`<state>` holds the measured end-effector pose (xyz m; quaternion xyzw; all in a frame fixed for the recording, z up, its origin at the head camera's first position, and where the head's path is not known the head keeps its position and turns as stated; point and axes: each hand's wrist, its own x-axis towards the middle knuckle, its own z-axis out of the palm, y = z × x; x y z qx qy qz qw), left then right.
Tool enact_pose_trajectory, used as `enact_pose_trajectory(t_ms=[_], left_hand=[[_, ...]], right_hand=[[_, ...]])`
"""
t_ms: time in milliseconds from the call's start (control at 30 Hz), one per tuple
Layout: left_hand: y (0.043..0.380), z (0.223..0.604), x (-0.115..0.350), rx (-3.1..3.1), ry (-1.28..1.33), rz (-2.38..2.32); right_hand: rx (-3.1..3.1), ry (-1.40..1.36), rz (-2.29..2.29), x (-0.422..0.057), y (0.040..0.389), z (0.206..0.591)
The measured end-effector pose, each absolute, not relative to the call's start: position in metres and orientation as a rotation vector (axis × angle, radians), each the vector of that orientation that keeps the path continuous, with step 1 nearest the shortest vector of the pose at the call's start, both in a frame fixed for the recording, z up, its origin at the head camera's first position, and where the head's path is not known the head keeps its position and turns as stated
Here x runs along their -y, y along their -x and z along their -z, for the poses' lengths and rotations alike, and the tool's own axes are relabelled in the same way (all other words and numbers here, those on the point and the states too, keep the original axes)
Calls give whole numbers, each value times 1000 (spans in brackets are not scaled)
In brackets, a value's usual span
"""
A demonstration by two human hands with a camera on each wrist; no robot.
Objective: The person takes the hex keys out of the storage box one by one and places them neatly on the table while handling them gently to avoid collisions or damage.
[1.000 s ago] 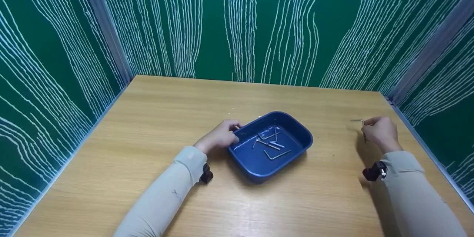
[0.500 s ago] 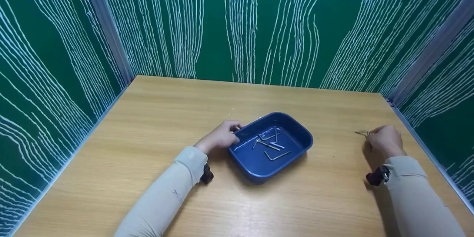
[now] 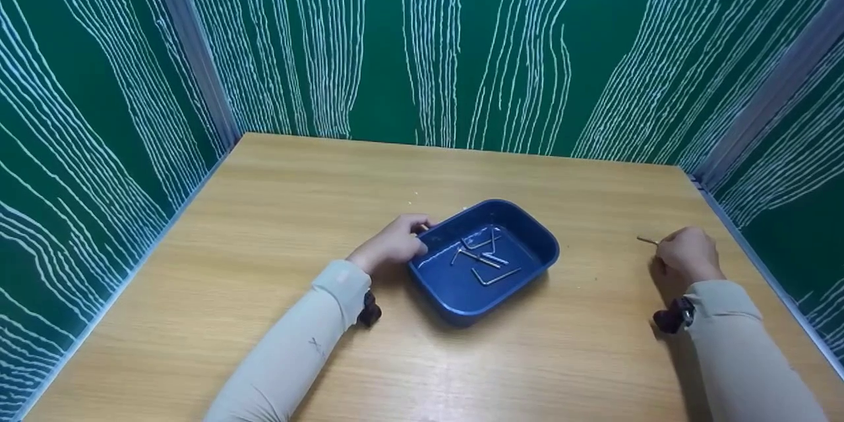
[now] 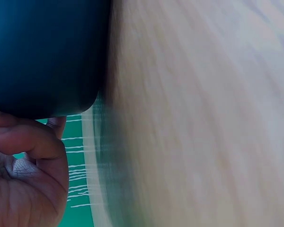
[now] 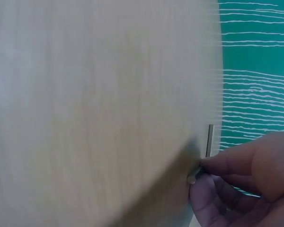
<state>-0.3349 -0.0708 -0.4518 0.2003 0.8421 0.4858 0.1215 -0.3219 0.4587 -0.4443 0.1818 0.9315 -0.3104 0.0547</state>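
Observation:
In the head view, a blue plastic tub [image 3: 453, 287] sits on the table with several metal hex keys [image 3: 501, 277] lying loose inside. My left hand [image 3: 395, 241] holds the tub's left side near the rim. The left wrist view has its curled fingers [image 4: 28, 139] against the dark tub wall [image 4: 42, 52]. Over at the right of the table, my right hand [image 3: 689, 254] pinches an L-shaped hex key [image 3: 647, 239] between thumb and fingertips. One arm of that hex key [image 5: 209, 140] sticks out past the thumb in the right wrist view.
The wooden table [image 3: 316, 178] is bordered at the back and sides by green panels [image 3: 376, 46] with white wavy lines. Tiny white specks [image 3: 413, 198] lie behind the tub. Both wrists carry small dark cameras.
My right hand has come slightly nearer and to the right, and the hex key has turned in its fingers, so less of it shows. The left hand and tub stay in place.

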Motion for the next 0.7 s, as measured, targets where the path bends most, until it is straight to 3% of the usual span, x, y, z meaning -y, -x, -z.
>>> enact_pose_trajectory(t_ms=[500,700], left_hand=[[335,453,71,-2463,-578,-1417],[334,453,71,-2441,-605,-1453]], right_hand=[[-2705,-610,1181,-445,319,422],[-2942,-426,1036,-434,318,415]])
